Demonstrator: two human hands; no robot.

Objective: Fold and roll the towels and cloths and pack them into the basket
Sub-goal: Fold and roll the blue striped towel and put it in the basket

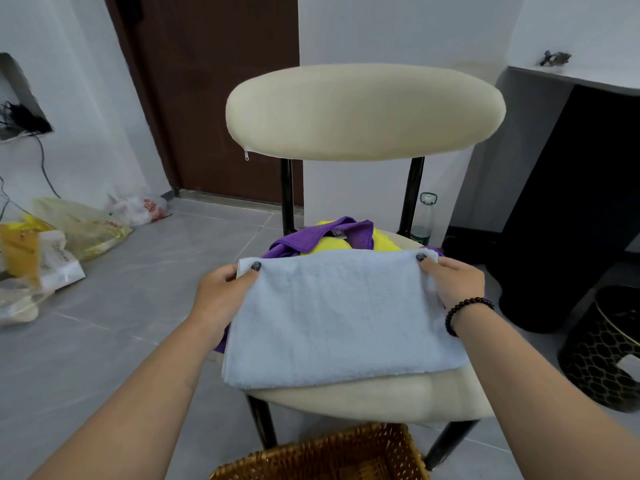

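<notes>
A light blue towel [337,315], folded over, lies across the cream chair seat [381,393]. My left hand [221,292] pinches its far left corner with the thumb on top. My right hand [452,278] pinches the far right corner the same way. Behind the towel a purple cloth [323,232] and a yellow cloth [330,245] lie bunched on the seat, partly hidden. A brown wicker basket [332,455] stands on the floor below the seat's front edge, cut off by the frame's bottom.
The chair's cream backrest [363,110] rises just beyond the cloths. Plastic bags [69,233] lie on the grey tiled floor at left. A black patterned bin [602,348] stands at right, and a green-capped bottle [424,220] stands behind the chair.
</notes>
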